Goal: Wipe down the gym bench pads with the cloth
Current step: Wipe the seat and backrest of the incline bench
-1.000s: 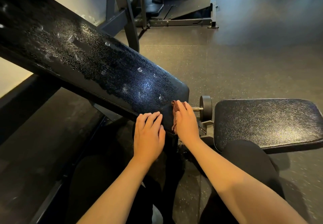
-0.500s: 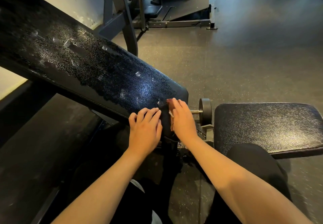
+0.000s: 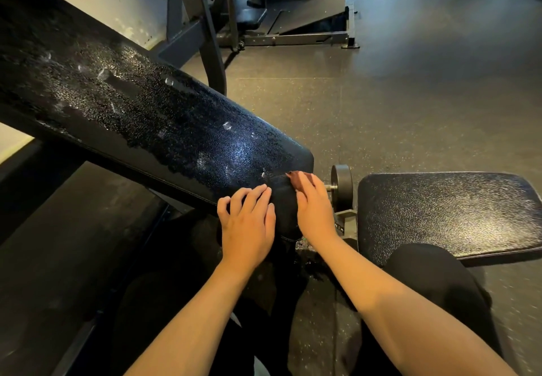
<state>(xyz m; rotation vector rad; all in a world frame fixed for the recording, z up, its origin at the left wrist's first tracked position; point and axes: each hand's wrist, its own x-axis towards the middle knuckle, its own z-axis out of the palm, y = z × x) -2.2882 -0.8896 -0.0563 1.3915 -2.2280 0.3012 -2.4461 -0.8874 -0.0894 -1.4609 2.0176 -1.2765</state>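
While both bare forearms are reaching forward from the bottom of the view, the left hand (image 3: 247, 226) is resting on the lower near edge of the inclined back pad (image 3: 140, 117). Its fingers are lying relaxed and close together on the black vinyl and are holding nothing. Just beside it, the right hand (image 3: 315, 208) is pressing a small reddish-brown cloth (image 3: 294, 178) against the lower end of that same pad. The fingers are lying fairly straight over the fabric, so only a crumpled corner is showing past the fingertips, and the thumb is hiding under the hand. The two hands are sitting near each other but not touching, with a strip of bare pad showing between them. Fine droplets and a few pale smears are glistening across the back pad's upper surface. To the right, the seat pad (image 3: 448, 214) is lying flat and apart from the back pad, and a round black knob (image 3: 341, 183) on a metal pin is standing in the gap between them. A knee (image 3: 434, 281) in black fabric is overlapping the seat pad's near edge. Beyond the bench, a dark steel machine frame (image 3: 264, 9) is standing on the speckled rubber floor (image 3: 396, 97).
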